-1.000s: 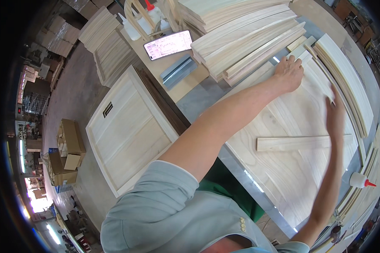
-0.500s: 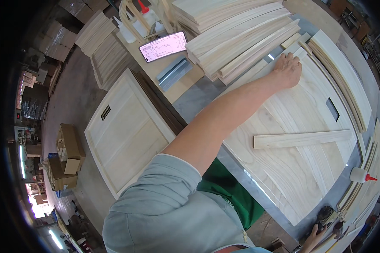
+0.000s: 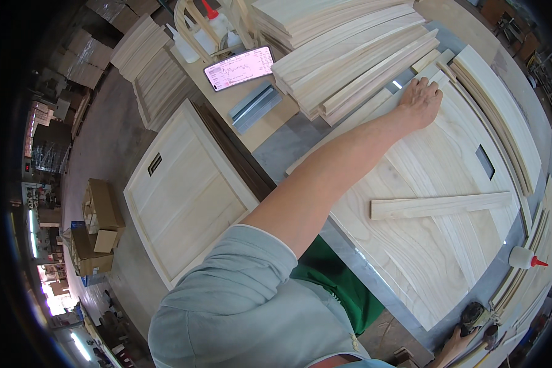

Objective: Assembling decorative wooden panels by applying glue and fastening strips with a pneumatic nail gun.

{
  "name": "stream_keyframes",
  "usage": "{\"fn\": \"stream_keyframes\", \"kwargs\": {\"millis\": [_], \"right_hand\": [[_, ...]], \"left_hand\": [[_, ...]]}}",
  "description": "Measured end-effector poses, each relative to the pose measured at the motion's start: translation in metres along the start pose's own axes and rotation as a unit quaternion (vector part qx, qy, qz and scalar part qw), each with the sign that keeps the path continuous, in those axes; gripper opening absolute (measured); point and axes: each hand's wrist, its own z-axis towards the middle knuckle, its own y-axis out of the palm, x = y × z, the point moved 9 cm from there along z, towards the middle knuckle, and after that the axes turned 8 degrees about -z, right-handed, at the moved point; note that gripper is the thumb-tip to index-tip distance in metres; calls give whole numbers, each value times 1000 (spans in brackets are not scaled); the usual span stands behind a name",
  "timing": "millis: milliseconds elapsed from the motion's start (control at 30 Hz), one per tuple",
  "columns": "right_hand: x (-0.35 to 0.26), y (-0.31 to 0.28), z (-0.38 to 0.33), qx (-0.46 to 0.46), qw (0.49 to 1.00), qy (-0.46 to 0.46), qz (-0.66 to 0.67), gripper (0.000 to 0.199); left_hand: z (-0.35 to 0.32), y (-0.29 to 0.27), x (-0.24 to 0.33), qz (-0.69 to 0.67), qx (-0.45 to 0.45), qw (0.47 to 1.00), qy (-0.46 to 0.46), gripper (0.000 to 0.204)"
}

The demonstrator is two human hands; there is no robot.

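My left hand [image 3: 422, 102] reaches across to the far end of a pale wooden panel [image 3: 411, 264]. Its fingers are curled down against the wood near the panel's edge strip; what lies under the fingertips is hidden. The panel has a rectangular slot [image 3: 486, 162], and a loose wooden strip [image 3: 438, 205] rests across it. At the lower right, my right hand [image 3: 452, 346] is partly cut off by the frame, its fingers against a dark hand tool [image 3: 472, 315] beside the panel's near corner. The tool's exact kind is unclear.
Stacked boards [image 3: 349, 67] stand at the far side, beside a phone [image 3: 239, 69] and a metal piece [image 3: 255, 107]. Long strips [image 3: 497, 116] line the right side, with a glue bottle [image 3: 521, 257] nearby. A second panel [image 3: 187, 190] leans at left; cardboard boxes [image 3: 101, 214] sit beyond.
The view has shifted slightly. My left hand stays at the panel's far end with fingers curled. My right hand remains at the dark tool, a little lower in the frame.
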Motion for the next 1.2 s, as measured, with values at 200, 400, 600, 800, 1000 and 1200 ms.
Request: {"fn": "stream_keyframes", "kwargs": {"millis": [200, 400, 600, 800, 1000, 1200], "right_hand": [[47, 28, 13, -3, 999, 30, 13, 65], [42, 24, 12, 20, 1000, 7, -17, 65], [42, 24, 11, 22, 999, 23, -37, 67], [46, 25, 11, 23, 999, 17, -27, 66], [51, 22, 26, -6, 998, -29, 51, 59], [-36, -106, 33, 89, 993, -61, -39, 51]], "left_hand": [[1, 3, -4, 19, -23, 999, -23, 22], [3, 4, -1, -4, -9, 1000, -1, 21], [4, 6, -3, -3, -25, 1000, -5, 21], [4, 5, -2, -13, -12, 1000, 2, 21], [6, 6, -4, 3, -20, 1000, -12, 23], [6, 2, -3, 3, -6, 1000, -4, 22]]}}
